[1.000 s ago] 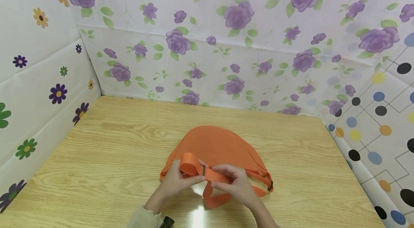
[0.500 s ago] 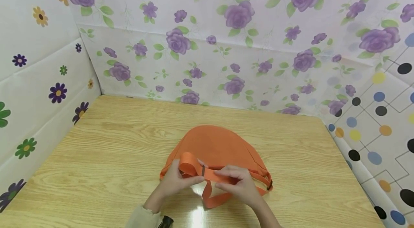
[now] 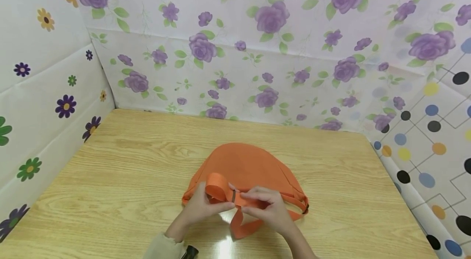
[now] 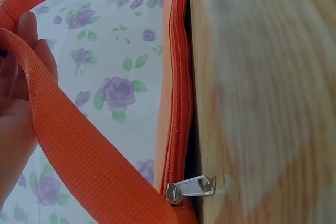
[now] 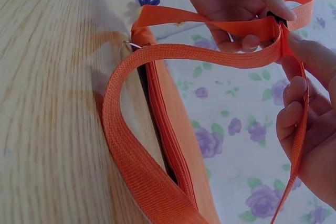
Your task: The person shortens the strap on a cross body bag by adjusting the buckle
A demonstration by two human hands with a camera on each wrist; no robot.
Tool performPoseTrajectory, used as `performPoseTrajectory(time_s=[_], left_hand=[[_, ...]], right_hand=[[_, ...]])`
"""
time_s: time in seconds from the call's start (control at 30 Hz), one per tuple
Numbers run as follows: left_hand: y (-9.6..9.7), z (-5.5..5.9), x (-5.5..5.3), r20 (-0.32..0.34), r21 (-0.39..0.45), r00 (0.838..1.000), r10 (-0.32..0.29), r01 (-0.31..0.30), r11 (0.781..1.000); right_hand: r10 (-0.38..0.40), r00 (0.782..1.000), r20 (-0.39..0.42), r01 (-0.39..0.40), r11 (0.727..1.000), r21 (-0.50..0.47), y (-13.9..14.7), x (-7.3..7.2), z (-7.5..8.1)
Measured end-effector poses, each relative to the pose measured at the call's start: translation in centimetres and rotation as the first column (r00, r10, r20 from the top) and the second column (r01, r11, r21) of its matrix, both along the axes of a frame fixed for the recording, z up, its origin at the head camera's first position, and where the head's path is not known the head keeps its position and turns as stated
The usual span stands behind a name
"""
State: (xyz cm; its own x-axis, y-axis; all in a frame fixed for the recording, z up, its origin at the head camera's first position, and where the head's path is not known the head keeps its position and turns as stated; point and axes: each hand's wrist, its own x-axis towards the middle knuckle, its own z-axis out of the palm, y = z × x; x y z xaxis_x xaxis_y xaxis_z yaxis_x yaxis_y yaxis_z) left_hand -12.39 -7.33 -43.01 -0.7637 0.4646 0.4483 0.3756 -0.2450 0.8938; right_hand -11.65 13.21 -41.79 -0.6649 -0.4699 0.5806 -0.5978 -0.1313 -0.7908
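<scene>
An orange fabric bag (image 3: 246, 165) lies on the table, its curved side away from me. My left hand (image 3: 196, 208) pinches the black strap slider (image 5: 276, 18) between thumb and fingers; an orange loop of webbing (image 3: 216, 181) stands up beside it. From the right, my right hand (image 3: 272, 211) pinches the orange strap (image 5: 285, 43) close to the slider. More webbing hangs below the hands in a slack curve. Along the bag's near edge runs a zipper (image 4: 180, 77) with a metal pull (image 4: 194, 186). The fingers partly hide the slider.
The wood-grain table (image 3: 140, 161) extends around the bag on all sides. A flower-printed sheet (image 3: 235, 71) rises behind it, with patterned sheets at left and right. At the bag's right corner is another strap adjuster (image 3: 306, 209).
Both hands stay at the slider. The slider and loop shift very slightly right, and the right fingers shift a little along the strap. The bag stays almost still.
</scene>
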Motion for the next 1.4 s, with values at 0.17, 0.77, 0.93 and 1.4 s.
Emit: performPoseTrajectory(time_s=[0.17, 0.77, 0.93, 1.4], left_hand=[[0.0, 0.8, 0.4, 0.022, -0.007, 1.0, -0.006, 0.006, 1.0], [0.3, 1.8, 1.0, 0.023, -0.014, 1.0, 0.016, -0.015, 1.0], [0.2, 1.9, 0.8, -0.013, 0.014, 1.0, 0.017, -0.017, 1.0], [0.0, 2.2, 0.8, -0.063, -0.002, 0.998, 0.03, -0.03, 1.0]], right_hand=[[0.003, 1.0, 0.002, -0.003, 1.0, 0.004, -0.4, 0.4, 1.2], [0.024, 1.0, 0.011, -0.025, 0.999, 0.022, -0.9, 0.3, 1.5], [0.007, 1.0, 0.004, -0.008, 0.999, 0.044, -0.5, 0.5, 1.5], [-0.007, 0.997, 0.077, 0.002, 0.999, 0.054, 1.4, -0.4, -1.2]])
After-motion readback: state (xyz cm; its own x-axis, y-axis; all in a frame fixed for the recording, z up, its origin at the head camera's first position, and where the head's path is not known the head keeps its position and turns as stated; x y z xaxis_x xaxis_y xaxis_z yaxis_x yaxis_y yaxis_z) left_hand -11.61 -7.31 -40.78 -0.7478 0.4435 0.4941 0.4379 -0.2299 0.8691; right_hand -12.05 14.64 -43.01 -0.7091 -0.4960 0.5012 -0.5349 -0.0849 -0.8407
